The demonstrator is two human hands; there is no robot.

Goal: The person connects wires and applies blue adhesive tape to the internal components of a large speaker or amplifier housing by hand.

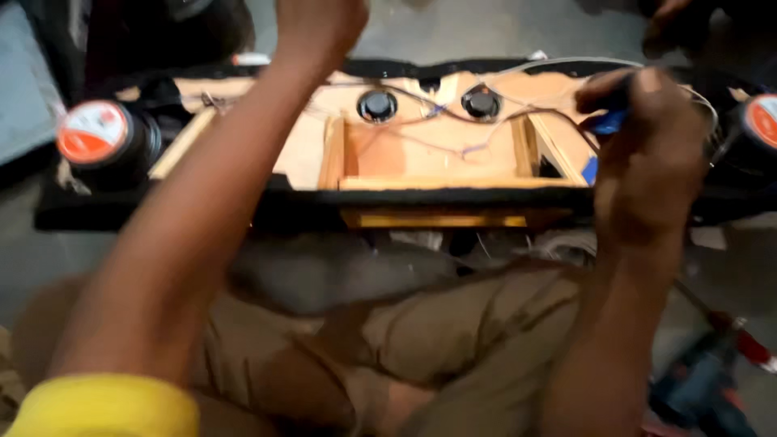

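Note:
A long wooden speaker box with black edges lies open across my lap. Two small black round speakers sit at its far wall, with thin wires running over the wood. My right hand is closed around a blue-handled tool at the box's right part, and the wires pass close by it. My left hand reaches over the far edge of the box, fingers curled; what it holds, if anything, is cut off by the frame.
Large round speaker magnets with orange and white labels sit at the left end and right end of the box. A red and blue tool lies on the grey floor at lower right. Another person's hand shows at top right.

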